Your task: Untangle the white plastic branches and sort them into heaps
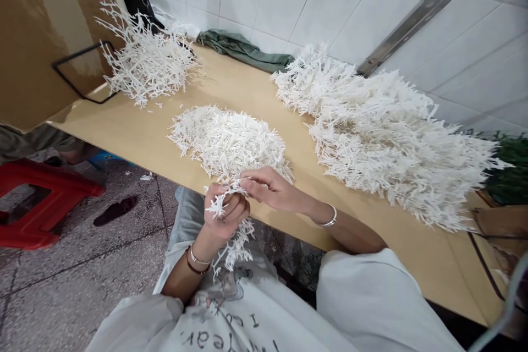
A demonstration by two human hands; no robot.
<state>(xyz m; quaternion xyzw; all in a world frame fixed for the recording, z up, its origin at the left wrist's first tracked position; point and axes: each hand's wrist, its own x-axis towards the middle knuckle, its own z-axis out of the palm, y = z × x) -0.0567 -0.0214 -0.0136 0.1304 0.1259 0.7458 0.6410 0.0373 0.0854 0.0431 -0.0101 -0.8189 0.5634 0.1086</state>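
Note:
Near the table's front edge, my left hand (226, 212) is closed around a white branched sprig (218, 206), whose lower part (239, 247) hangs below the fist in front of the shirt. My right hand (272, 190) meets it from the right, thumb and fingers pinched at the sprig's upper end. Whatever lies between those fingertips is too small to make out. Just beyond both hands is a heap of small white pieces (231, 140) on the tan table (231, 80).
A large pile of white sprigs (383, 137) covers the table's right side. Looser white branches (148, 63) lie back left beside a cardboard box (37, 27). Green cloth (247, 52) rests along the tiled wall. A red stool (41, 203) stands on the floor at left.

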